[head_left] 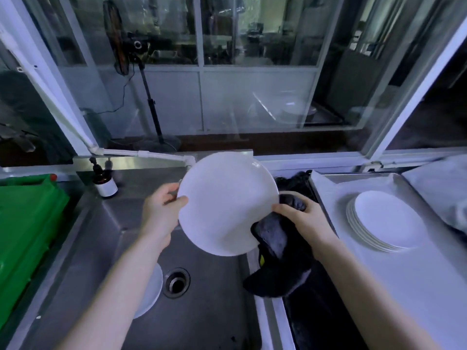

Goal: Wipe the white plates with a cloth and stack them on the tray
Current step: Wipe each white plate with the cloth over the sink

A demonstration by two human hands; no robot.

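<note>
A white plate is held tilted above the steel sink. My left hand grips its left rim, thumb on the face. My right hand grips a dark cloth against the plate's right rim; the cloth hangs down below the hand. A stack of several white plates sits on the steel tray at the right. Another white plate lies in the sink, partly hidden under my left forearm.
A brown pump bottle stands at the sink's back left corner. A green crate fills the left side. The sink drain is in the basin's middle. A glass window wall runs behind the counter.
</note>
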